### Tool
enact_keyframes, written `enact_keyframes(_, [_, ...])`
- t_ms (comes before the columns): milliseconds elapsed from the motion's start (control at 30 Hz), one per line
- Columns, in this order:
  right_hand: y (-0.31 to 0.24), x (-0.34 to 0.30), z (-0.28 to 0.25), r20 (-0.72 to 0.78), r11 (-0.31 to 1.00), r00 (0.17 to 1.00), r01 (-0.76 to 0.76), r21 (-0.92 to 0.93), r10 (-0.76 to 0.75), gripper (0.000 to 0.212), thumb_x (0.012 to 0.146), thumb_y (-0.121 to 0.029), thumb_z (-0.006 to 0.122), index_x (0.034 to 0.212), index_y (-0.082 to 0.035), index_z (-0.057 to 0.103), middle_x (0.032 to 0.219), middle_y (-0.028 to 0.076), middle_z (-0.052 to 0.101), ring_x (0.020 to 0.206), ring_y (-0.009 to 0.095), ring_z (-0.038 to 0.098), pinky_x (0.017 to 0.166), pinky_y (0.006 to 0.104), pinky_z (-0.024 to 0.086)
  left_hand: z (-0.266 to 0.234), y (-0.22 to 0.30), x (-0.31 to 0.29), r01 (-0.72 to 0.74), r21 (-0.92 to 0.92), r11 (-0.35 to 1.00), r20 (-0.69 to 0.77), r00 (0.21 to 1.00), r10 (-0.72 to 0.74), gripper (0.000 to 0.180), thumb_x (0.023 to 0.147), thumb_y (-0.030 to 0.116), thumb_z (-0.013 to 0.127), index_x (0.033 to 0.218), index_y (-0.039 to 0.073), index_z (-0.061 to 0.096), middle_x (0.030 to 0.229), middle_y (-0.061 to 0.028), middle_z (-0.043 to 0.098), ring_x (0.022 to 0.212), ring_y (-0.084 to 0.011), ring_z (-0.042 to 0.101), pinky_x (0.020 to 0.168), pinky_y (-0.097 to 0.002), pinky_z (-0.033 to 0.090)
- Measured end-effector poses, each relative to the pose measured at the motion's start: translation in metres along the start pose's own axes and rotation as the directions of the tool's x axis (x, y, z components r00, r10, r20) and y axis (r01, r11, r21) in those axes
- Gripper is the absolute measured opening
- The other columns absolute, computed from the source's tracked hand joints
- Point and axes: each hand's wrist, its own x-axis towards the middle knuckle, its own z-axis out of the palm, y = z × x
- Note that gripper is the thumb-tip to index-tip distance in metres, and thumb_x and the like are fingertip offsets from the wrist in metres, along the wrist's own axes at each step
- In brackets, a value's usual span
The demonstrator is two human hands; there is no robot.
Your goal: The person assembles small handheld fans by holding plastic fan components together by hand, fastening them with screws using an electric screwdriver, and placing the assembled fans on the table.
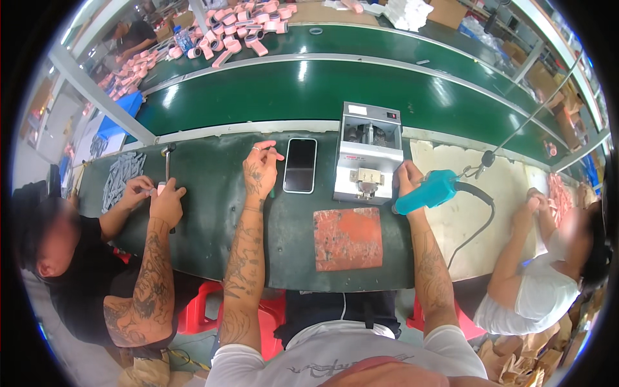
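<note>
My left hand (260, 169) hovers over the dark green mat just left of a black-screened smartphone (300, 166). It is open, its fingers loosely bent and apart, a ring on one of them, and I see nothing in it. My right hand (409, 177) is at the right side of a grey metal screw feeder (367, 155), its fingers curled against the casing. A teal electric screwdriver (427, 192), hanging on a cord, covers part of that hand. Nearer to me lies a worn red square pad (348, 239).
At left, a co-worker's hands (164, 203) work near a hammer (169, 161) and a pile of grey strips (124, 179). Another co-worker (525, 284) sits at right beside pink parts (560, 197). Behind runs a green conveyor (258, 93); pink pieces (225, 29) are heaped beyond.
</note>
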Motion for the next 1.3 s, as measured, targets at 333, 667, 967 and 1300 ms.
enact_keyframes(333, [-0.010, -0.003, 0.005, -0.010, 0.999, 0.999, 0.047, 0.016, -0.047, 0.027, 0.109, -0.023, 0.056, 0.090, -0.005, 0.062, 0.069, -0.004, 0.055, 0.063, 0.004, 0.048, 0.056, 0.0230, 0.036, -0.001, 0.002, 0.000, -0.003, 0.007, 1.000, -0.009, 1.000, 0.003, 0.019, 0.102, 0.012, 0.057, 0.115, 0.002, 0.066, 0.081, -0.0052, 0.077, 0.049, -0.0092, 0.054, 0.049, -0.0270, 0.044])
enact_keyframes(667, [0.032, 0.011, -0.010, -0.039, 0.957, 0.969, 0.235, -0.170, -0.245, 0.015, 0.104, -0.017, 0.064, 0.099, -0.004, 0.066, 0.076, 0.001, 0.063, 0.068, 0.008, 0.057, 0.059, 0.0247, 0.045, 0.012, -0.011, 0.006, -0.025, -0.124, 0.992, 0.035, 0.999, 0.029, 0.020, 0.102, 0.009, 0.057, 0.120, 0.003, 0.065, 0.085, -0.0060, 0.076, 0.054, -0.0070, 0.053, 0.049, -0.0253, 0.044])
enact_keyframes(967, [0.044, 0.004, 0.007, -0.064, 0.978, 0.983, 0.180, 0.102, -0.174, 0.023, 0.105, -0.027, 0.066, 0.095, -0.006, 0.067, 0.066, -0.003, 0.059, 0.061, 0.006, 0.055, 0.056, 0.0250, 0.044, 0.002, -0.020, 0.007, 0.002, -0.090, 0.996, 0.065, 0.998, 0.004, 0.022, 0.107, 0.014, 0.055, 0.124, 0.004, 0.062, 0.088, -0.0065, 0.073, 0.054, -0.0056, 0.048, 0.049, -0.0228, 0.039])
enact_keyframes(1300, [0.042, 0.004, 0.006, -0.061, 0.932, 0.936, 0.337, -0.134, -0.347, 0.017, 0.103, -0.021, 0.066, 0.099, -0.005, 0.068, 0.072, 0.003, 0.064, 0.066, 0.011, 0.060, 0.061, 0.0307, 0.049, -0.008, -0.031, 0.010, -0.159, -0.195, 0.968, -0.034, 0.987, 0.155, 0.022, 0.107, 0.011, 0.054, 0.126, 0.001, 0.061, 0.095, -0.0073, 0.073, 0.061, -0.0065, 0.051, 0.056, -0.0211, 0.041])
